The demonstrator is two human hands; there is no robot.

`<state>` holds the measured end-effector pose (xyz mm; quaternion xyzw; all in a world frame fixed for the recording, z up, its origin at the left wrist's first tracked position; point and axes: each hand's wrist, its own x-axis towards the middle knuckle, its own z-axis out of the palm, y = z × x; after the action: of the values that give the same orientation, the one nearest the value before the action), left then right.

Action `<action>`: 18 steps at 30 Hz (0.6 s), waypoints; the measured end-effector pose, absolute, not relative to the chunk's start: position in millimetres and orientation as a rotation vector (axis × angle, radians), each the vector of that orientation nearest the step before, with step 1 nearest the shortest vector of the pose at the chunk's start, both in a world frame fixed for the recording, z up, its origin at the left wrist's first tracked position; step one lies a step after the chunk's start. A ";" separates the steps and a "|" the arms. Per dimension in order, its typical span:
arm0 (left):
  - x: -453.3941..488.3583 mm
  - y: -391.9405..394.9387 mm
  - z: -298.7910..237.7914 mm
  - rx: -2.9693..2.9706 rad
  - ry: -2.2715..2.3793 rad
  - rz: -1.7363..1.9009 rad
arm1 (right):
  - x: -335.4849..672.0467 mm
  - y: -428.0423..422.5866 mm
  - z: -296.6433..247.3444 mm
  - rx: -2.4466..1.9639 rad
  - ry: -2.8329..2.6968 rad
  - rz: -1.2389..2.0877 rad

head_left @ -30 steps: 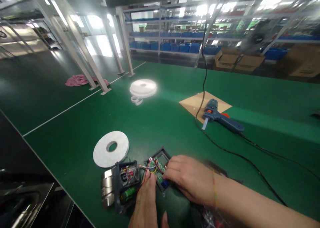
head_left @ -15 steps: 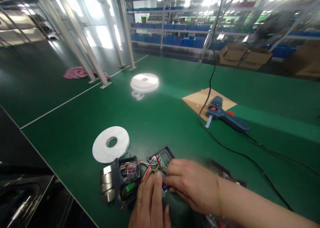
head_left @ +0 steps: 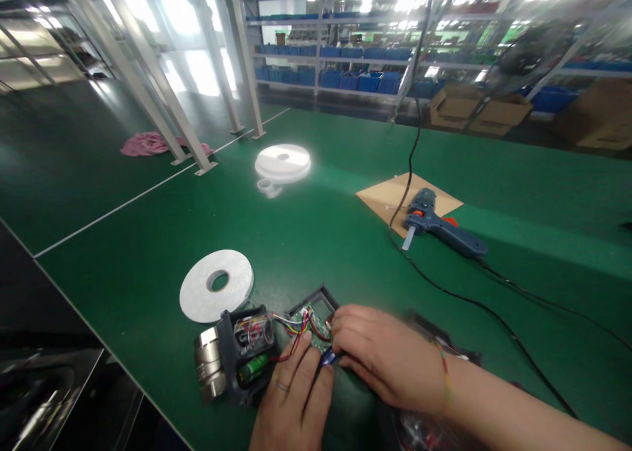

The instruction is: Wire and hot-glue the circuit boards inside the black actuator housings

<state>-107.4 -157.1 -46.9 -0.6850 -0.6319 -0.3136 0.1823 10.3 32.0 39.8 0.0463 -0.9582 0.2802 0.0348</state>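
Observation:
An opened dark housing (head_left: 231, 365) lies in front of me, with a metal valve body (head_left: 209, 364) on its left side. Inside are a green battery-like cylinder (head_left: 253, 369) and a clear-covered compartment (head_left: 254, 332). Thin coloured wires run from it to a green circuit board (head_left: 316, 329) in a dark frame (head_left: 323, 294). My left hand (head_left: 293, 395) rests with fingers stretched out, tips by the red wires and the board's near edge. Closed fingers of my right hand (head_left: 380, 349) are at the board's right edge; what they pinch is hidden. A small blue part (head_left: 328, 357) shows between both hands.
A white tape roll (head_left: 217, 286) lies behind the housing; more white rolls (head_left: 283, 162) are farther back. A glue gun (head_left: 442, 227) rests partly on brown cardboard (head_left: 380, 191), near a black cable (head_left: 459, 299). Other dark parts (head_left: 434, 332) lie beyond and below my right forearm.
The left fingers have shifted down and spread a little, uncovering more of the board, red wires and blue part. My right hand stays at the board's right edge.

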 end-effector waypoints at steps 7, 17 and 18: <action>-107.0 -156.8 -54.4 -1.912 -1.795 -0.819 | 15.9 38.1 35.0 0.147 -2.917 0.782; -103.0 -149.8 -44.3 -1.803 -1.866 -0.719 | 13.6 37.4 24.0 0.229 -2.977 0.666; -102.2 -152.0 -42.4 -1.809 -1.862 -0.710 | 13.0 36.9 23.5 0.219 -2.976 0.670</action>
<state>-102.2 -152.0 -42.4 -0.6552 -0.6743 -0.2572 0.2232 13.0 36.9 23.5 0.0714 -0.9723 0.2188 0.0416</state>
